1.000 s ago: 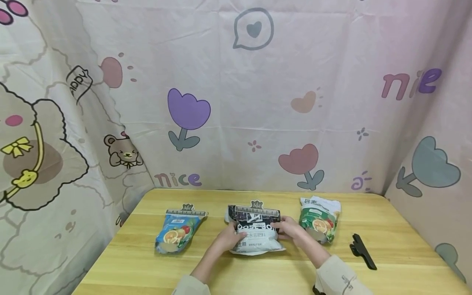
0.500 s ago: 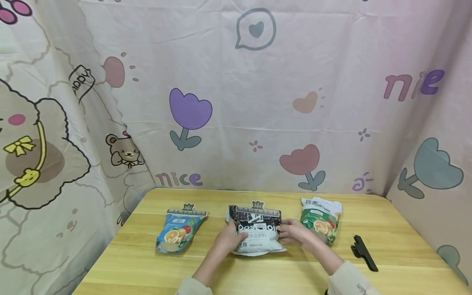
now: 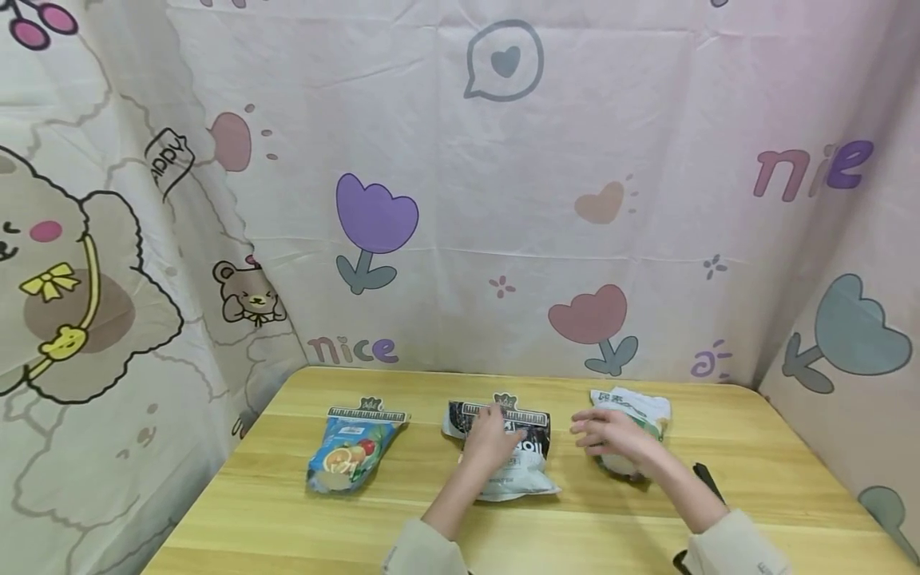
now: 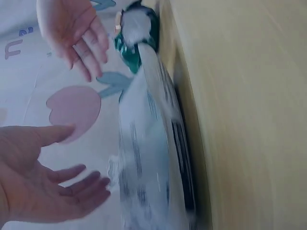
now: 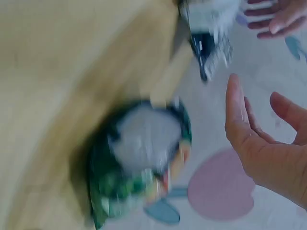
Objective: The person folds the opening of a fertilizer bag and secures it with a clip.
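Note:
A black-and-white bag [image 3: 528, 475] lies mid-table, its top folded under a bag clip [image 3: 528, 415] with a piano-key print. My left hand [image 3: 491, 441] hovers over that bag, covering part of it in the head view; the left wrist view shows its fingers [image 4: 79, 189] apart from the bag. To the right, my right hand [image 3: 616, 435] is raised in front of a green-and-white bag [image 3: 650, 407], fingers loosely spread and holding nothing. No clip shows on the green-and-white bag, which is partly hidden by the hand.
At the left of the wooden table [image 3: 237, 519] a blue bag [image 3: 348, 455] bears a similar piano-key clip [image 3: 368, 414]. A black clip [image 3: 707, 481] lies at the right, partly behind my right forearm. A printed curtain [image 3: 460, 200] hangs behind the table.
Both hands have let go of the black-and-white bag. The left has risen over it toward the clip; the right has moved right, to the green-and-white bag. The bags have stayed in place.

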{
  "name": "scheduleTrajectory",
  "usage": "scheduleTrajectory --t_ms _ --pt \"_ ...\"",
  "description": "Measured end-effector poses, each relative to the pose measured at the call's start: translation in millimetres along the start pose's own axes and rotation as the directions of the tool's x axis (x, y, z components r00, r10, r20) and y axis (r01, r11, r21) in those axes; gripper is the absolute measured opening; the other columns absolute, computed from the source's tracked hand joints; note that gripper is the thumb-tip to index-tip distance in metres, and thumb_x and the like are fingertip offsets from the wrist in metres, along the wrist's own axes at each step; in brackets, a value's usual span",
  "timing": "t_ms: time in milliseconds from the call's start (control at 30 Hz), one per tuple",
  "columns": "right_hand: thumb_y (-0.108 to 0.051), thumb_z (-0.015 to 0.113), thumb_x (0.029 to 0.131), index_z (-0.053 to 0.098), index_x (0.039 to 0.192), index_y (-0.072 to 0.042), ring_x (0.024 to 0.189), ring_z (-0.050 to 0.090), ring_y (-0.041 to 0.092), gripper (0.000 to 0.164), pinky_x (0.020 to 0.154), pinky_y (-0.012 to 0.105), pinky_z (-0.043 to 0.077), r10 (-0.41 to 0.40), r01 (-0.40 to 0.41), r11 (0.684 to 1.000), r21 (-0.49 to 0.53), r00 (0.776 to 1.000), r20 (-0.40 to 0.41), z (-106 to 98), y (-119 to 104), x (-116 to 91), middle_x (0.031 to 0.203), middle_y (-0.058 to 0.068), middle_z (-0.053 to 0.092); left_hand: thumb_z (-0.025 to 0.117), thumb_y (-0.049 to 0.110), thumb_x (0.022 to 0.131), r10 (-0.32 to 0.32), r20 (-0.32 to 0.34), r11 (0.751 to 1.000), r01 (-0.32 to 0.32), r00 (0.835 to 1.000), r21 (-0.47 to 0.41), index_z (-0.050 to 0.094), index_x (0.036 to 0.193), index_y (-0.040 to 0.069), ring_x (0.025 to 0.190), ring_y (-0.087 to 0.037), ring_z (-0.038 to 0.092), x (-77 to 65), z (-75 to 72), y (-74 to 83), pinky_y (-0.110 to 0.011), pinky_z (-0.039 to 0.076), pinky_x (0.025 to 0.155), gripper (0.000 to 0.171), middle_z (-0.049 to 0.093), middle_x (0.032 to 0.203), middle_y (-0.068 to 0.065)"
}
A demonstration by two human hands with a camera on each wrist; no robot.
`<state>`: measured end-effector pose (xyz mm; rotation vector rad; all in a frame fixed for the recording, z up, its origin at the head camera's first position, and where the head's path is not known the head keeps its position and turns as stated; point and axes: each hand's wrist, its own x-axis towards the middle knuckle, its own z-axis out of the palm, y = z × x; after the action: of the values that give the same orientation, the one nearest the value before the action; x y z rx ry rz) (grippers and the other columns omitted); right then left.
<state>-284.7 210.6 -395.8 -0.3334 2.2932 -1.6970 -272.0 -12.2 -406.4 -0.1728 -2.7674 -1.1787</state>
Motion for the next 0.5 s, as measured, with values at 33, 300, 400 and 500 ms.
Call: scheduleTrajectory --t_ms 33,300,400,500 --pt "-0.013 0.05 0.093 0.039 0.124 0.017 0.097 0.057 0.038 0.044 0.083 0.044 0.048 -0.003 0.003 1.0 -0.009 1.0 -0.024 -7.0 -3.2 0.0 0.113 0.028 0.053 0.07 0.023 0.082 0.007 0.013 0.998 -0.006 1.0 -0.065 0.049 0.119 -0.007 0.106 -0.037 0.049 2.1 3.6 3.5 -0.049 0.042 0.088 0.052 0.051 0.114 -0.022" --pt "-0.014 0.041 0.098 0.02 0.134 0.019 0.1 0.058 0.024 0.053 0.09 0.039 0.043 0.028 -0.015 0.993 0.115 0.993 -0.112 -81.5 -6.1 5.8 0.115 0.019 0.057 0.068 0.02 0.082 -0.02 0.039 0.926 0.033 0.999 -0.377 0.056 0.109 -0.002 0.092 -0.027 0.055 14.2 43.4 30.5 -0.039 0.047 0.079 0.037 0.058 0.101 -0.012" --pt "-0.014 0.039 0.099 0.013 0.137 0.018 0.097 0.057 0.015 0.056 0.091 0.035 0.043 0.083 -0.052 0.973 0.225 0.988 -0.129 -105.3 0.7 9.1 0.105 0.004 0.061 0.069 0.018 0.081 -0.072 0.021 0.904 0.075 0.997 -0.42 0.058 0.106 -0.001 0.092 -0.027 0.055 15.5 60.0 40.1 -0.039 0.047 0.079 0.033 0.058 0.1 -0.011" --pt "-0.014 0.036 0.099 0.009 0.139 0.015 0.116 0.046 0.032 0.057 0.098 0.038 0.037 0.158 -0.108 0.953 0.284 0.975 -0.158 -126.0 18.5 18.6 0.121 0.024 0.051 0.068 0.017 0.081 -0.119 0.03 0.874 0.119 0.992 -0.471 0.058 0.105 -0.001 0.091 -0.028 0.056 17.7 76.8 47.6 -0.039 0.048 0.078 0.033 0.058 0.099 -0.012"
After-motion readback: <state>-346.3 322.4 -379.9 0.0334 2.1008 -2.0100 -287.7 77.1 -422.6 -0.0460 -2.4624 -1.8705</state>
